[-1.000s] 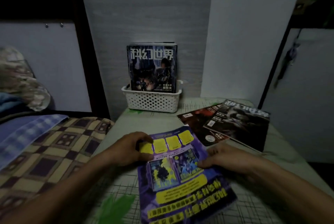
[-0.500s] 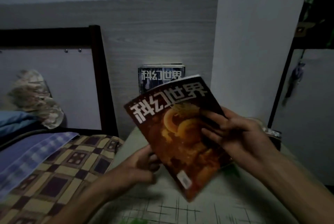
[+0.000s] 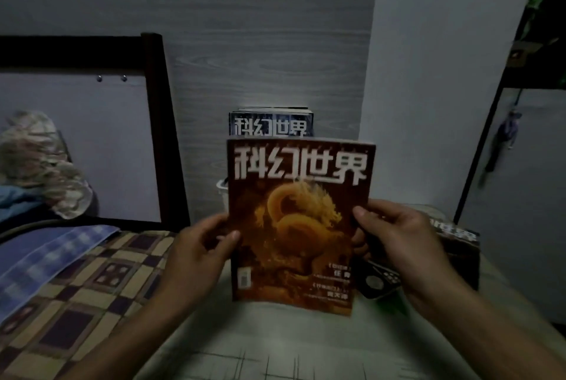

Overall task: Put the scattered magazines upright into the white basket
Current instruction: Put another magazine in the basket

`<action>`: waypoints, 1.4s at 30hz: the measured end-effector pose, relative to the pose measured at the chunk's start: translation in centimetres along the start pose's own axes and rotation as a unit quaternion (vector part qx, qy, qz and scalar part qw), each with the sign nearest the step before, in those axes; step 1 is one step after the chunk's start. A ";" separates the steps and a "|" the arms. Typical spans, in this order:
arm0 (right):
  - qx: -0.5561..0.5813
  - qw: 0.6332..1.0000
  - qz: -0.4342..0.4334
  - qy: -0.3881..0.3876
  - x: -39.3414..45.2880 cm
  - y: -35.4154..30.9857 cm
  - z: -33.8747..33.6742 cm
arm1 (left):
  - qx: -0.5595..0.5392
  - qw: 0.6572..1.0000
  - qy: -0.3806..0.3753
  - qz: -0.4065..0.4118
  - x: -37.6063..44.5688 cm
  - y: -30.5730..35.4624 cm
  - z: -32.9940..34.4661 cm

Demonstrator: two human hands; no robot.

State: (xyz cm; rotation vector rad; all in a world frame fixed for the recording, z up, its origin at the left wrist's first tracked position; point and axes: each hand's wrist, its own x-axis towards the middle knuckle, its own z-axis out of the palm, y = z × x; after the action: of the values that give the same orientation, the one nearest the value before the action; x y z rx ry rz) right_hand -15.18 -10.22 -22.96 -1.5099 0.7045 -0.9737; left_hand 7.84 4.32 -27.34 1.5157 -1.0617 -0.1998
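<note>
Orange magazine [image 3: 298, 226] upright, gripped between both hands [image 3: 196, 252] [image 3: 398, 244].

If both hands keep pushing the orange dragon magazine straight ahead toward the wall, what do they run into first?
Probably the blue magazine already standing in the white basket. The orange magazine, held by the left hand and right hand, hides most of the basket, so depth is uncertain.
</note>
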 end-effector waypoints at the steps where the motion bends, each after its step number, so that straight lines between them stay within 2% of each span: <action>1: -0.015 1.000 -0.003 -0.011 -0.2 0.9 0.4 | 0.018 1.000 -0.004 -0.010 -0.4 -0.8 -0.1; 5: -0.023 0.999 0.003 -0.036 -0.4 4.3 1.1 | 0.006 0.999 -0.003 -0.052 -1.5 -3.4 0.2; 9: -0.085 0.994 -0.061 -0.015 2.2 4.4 1.5 | 0.045 0.998 0.026 -0.023 -0.1 -3.8 1.1; 16: -0.077 0.979 -0.186 0.037 11.4 -0.5 4.9 | 0.083 0.989 0.079 0.090 13.3 -0.4 -0.7; 21: -0.149 0.976 -0.135 0.079 20.0 0.5 7.9 | 0.185 0.975 0.083 0.094 21.1 -1.9 -0.9; 26: -0.213 0.972 -0.043 0.090 23.3 6.1 9.4 | 0.239 0.970 0.038 0.025 21.5 -8.3 0.3; 28: -0.298 0.947 -0.063 0.099 23.4 8.2 9.7 | 0.264 0.964 0.029 0.010 20.9 -10.5 1.0; 30: -0.323 0.936 -0.083 0.118 23.4 8.8 9.8 | 0.246 0.967 0.070 0.008 20.8 -11.5 1.5; 32: -0.290 0.946 -0.073 0.130 23.4 8.7 9.7 | 0.194 0.973 0.120 -0.016 20.7 -11.3 1.9; 34: -0.250 0.957 -0.069 0.132 23.3 8.4 9.4 | 0.147 0.978 0.139 -0.039 20.6 -11.0 2.1; 36: -0.224 0.969 -0.049 0.096 22.7 8.1 9.1 | 0.155 0.980 0.119 -0.043 19.9 -10.7 2.4; 39: -0.133 0.991 -0.030 -0.010 21.2 7.4 7.6 | 0.220 0.974 0.050 0.002 17.8 -10.7 3.2; 40: -0.144 0.987 -0.044 -0.054 20.6 7.3 7.0 | 0.256 0.966 0.021 0.022 17.1 -10.8 3.4; 41: -0.206 0.970 -0.076 -0.101 19.8 7.1 6.3 | 0.292 0.956 -0.006 0.036 16.4 -10.6 3.5; 42: -0.303 0.936 -0.114 -0.138 19.2 7.0 5.8 | 0.322 0.946 -0.023 0.040 15.8 -10.4 3.4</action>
State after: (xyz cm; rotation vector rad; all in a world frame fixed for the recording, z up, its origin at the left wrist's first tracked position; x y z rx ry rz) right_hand -0.34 -25.08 -26.17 -2.2633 0.6647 -0.7141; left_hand 19.71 -10.56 -30.37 2.0483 -1.2962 0.1944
